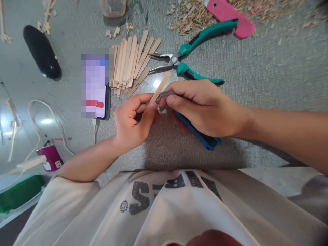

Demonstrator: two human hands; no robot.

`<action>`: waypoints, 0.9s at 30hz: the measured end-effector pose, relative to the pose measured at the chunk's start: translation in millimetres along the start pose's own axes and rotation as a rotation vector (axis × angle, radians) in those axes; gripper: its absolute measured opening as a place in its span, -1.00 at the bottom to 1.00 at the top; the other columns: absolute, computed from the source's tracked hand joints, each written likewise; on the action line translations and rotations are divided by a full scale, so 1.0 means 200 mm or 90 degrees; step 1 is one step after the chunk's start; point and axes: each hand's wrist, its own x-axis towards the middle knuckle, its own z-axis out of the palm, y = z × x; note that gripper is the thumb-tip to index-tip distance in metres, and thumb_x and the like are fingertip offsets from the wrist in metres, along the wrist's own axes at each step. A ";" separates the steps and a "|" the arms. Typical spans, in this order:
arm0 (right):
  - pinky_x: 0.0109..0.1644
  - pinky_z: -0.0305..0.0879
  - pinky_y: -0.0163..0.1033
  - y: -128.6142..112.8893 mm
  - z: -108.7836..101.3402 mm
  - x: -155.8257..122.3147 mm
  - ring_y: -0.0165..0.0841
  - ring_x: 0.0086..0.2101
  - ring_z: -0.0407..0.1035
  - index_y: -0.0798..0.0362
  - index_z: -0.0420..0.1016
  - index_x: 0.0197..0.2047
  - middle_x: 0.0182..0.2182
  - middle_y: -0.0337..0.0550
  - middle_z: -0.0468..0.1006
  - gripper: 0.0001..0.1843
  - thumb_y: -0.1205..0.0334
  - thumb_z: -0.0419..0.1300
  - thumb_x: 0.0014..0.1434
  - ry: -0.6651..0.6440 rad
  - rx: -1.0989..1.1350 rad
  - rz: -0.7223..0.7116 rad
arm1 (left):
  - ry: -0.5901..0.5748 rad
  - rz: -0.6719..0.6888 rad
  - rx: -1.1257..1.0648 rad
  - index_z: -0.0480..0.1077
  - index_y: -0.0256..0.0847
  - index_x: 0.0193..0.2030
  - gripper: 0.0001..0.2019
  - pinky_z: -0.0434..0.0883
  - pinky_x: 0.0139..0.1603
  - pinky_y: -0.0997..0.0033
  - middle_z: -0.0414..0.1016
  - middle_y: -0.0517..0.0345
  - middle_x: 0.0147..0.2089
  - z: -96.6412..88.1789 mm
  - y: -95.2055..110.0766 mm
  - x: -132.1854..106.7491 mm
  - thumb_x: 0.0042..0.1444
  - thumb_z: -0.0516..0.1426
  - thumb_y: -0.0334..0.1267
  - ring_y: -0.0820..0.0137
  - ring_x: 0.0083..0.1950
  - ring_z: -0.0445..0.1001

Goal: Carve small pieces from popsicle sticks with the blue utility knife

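Observation:
My left hand (134, 119) pinches a wooden craft stick (162, 85) between thumb and fingers, its far end pointing up and right. My right hand (205, 107) is wrapped around what looks like a blue utility knife (196, 130). Its grey metal part (167, 93) shows at my thumb and forefinger, close against the stick. The fingers hide much of both things where they meet. Just beyond my hands lies a pile of craft sticks (125, 65). Long-nose pliers (174, 59) with green handles rest beside it, jaws apart.
A phone (93, 85) on a charging cable lies left of the pile, near a black case (42, 51). Wood shavings (188, 18) and a pink cutter (230, 17) are at the back. A purple plug adapter (51, 158) and green container (22, 193) sit at left.

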 end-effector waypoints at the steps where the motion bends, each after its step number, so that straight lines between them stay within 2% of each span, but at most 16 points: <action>1: -0.47 0.16 -0.27 0.00 0.00 0.00 -0.49 -0.60 0.27 -0.03 0.31 -0.38 -0.61 -0.38 0.41 -0.57 0.39 0.12 0.61 0.001 -0.006 0.006 | -0.002 -0.001 0.003 0.67 -0.13 -0.05 -0.67 0.43 -0.51 0.41 0.64 0.22 -0.47 0.00 0.00 0.00 0.53 0.26 0.09 0.45 -0.56 0.52; 9: -0.42 0.17 -0.24 0.00 -0.02 0.00 -0.46 -0.56 0.26 -0.03 0.33 -0.37 -0.59 -0.37 0.42 -0.59 0.34 0.17 0.61 -0.022 -0.012 -0.006 | -0.008 -0.017 0.023 0.68 -0.14 -0.01 -0.63 0.53 -0.42 0.39 0.69 0.19 -0.43 0.00 0.00 -0.01 0.55 0.23 0.11 0.41 -0.49 0.61; 17: -0.36 0.10 -0.16 -0.01 -0.01 -0.01 -0.37 -0.44 0.22 -0.04 0.30 -0.42 -0.52 -0.28 0.34 -0.55 0.28 0.25 0.56 0.024 -0.083 -0.007 | -0.023 -0.048 0.022 0.67 -0.15 0.02 -0.62 0.57 -0.39 0.38 0.75 0.12 -0.34 0.00 -0.02 -0.03 0.53 0.24 0.14 0.38 -0.42 0.66; 20: -0.34 0.11 -0.15 -0.02 0.00 -0.01 -0.37 -0.43 0.23 -0.04 0.30 -0.44 -0.52 -0.27 0.36 -0.54 0.34 0.25 0.54 0.026 -0.106 -0.012 | -0.047 -0.054 0.001 0.66 -0.17 0.04 -0.62 0.62 -0.34 0.40 0.78 0.09 -0.27 0.00 -0.02 -0.04 0.55 0.22 0.11 0.37 -0.36 0.72; 23: -0.41 0.11 -0.17 -0.03 -0.01 0.00 -0.40 -0.51 0.24 -0.03 0.30 -0.45 -0.58 -0.29 0.36 -0.54 0.47 0.17 0.51 0.002 -0.105 0.006 | -0.074 -0.074 -0.031 0.65 -0.17 0.04 -0.63 0.67 -0.31 0.40 0.79 0.08 -0.25 0.01 -0.02 -0.03 0.56 0.23 0.10 0.35 -0.34 0.76; 27: -0.62 0.06 -0.21 -0.04 -0.03 0.02 -0.47 -0.70 0.22 -0.04 0.35 -0.44 -0.69 -0.36 0.35 -0.53 0.55 0.07 0.50 -0.061 -0.048 0.099 | -0.081 -0.068 -0.079 0.63 -0.18 -0.02 -0.67 0.69 -0.34 0.44 0.78 0.09 -0.29 0.00 -0.02 -0.02 0.55 0.25 0.06 0.37 -0.36 0.76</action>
